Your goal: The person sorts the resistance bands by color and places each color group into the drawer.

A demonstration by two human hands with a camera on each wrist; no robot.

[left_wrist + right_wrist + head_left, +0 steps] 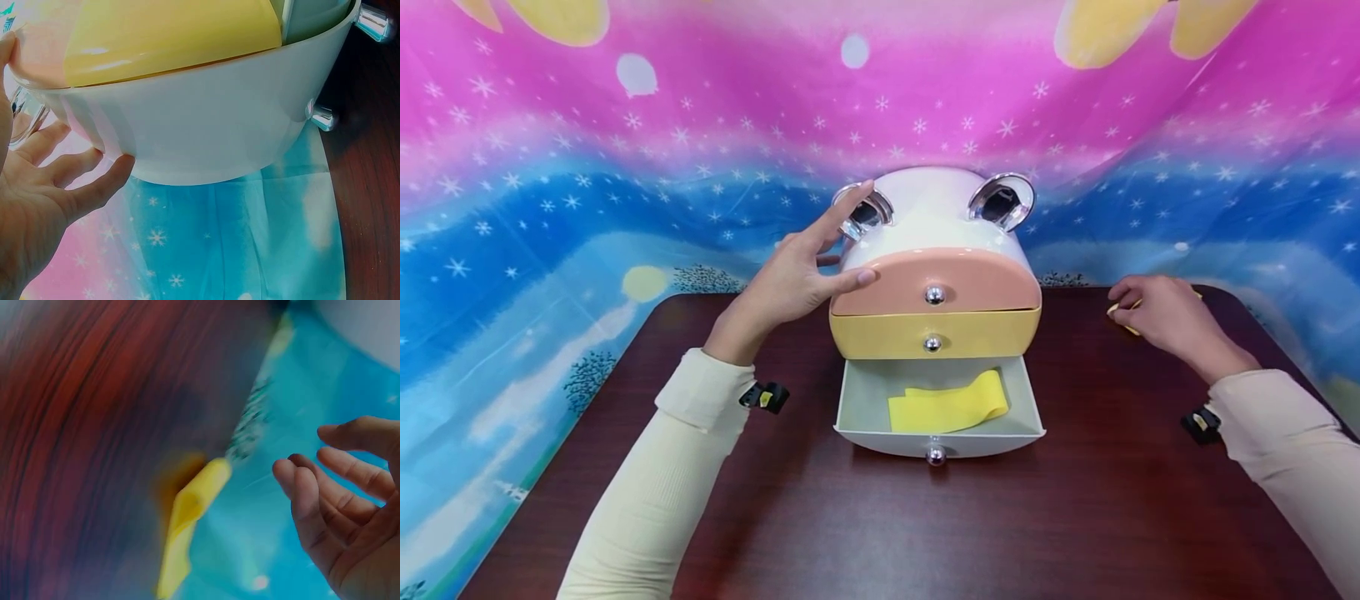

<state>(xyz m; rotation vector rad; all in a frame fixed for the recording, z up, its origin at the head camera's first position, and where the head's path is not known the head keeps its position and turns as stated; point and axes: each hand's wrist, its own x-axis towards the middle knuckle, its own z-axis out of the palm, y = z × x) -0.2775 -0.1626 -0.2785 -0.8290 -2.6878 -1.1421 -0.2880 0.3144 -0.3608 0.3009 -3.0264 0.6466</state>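
Observation:
A white animal-shaped drawer box (934, 200) with silver-rimmed ears (1003, 202) stands on the table. Its bottom drawer (865, 400) is pulled out, and a folded yellow strip (951, 406) lies in it. My left hand (790, 279) rests on the box's left side by the ear, fingers spread, thumb at the peach top drawer (887, 287); in the left wrist view its fingertips touch the white side (206, 131). At the table's right, my right hand (1168, 317) is beside a second yellow strip (178, 544). The right wrist view shows its loosely bent fingers apart from that strip.
The yellow middle drawer (880, 335) is closed above the pulled-out one. A dark wooden table (925, 533) carries everything. Behind it hangs a pink and blue cloth (737, 100) with snowflakes, reaching the table's back edge.

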